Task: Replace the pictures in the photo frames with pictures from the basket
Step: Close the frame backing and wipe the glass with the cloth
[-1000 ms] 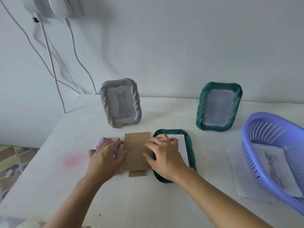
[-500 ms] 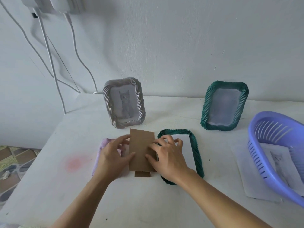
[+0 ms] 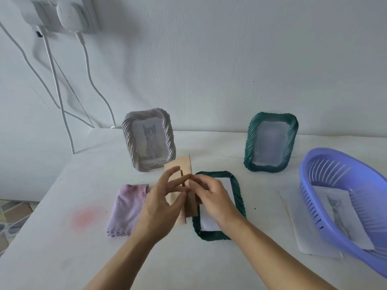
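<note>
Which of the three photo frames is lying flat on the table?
The dark green frame nearest the person, partly under the right hand, lies flat. The white frame and the other green frame stand upright by the wall.

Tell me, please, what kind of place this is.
Probably a room in a home, though I cannot be sure: a white table stands against a plain wall, chargers are plugged in above it, and patterned floor tiles show at the left.
</note>
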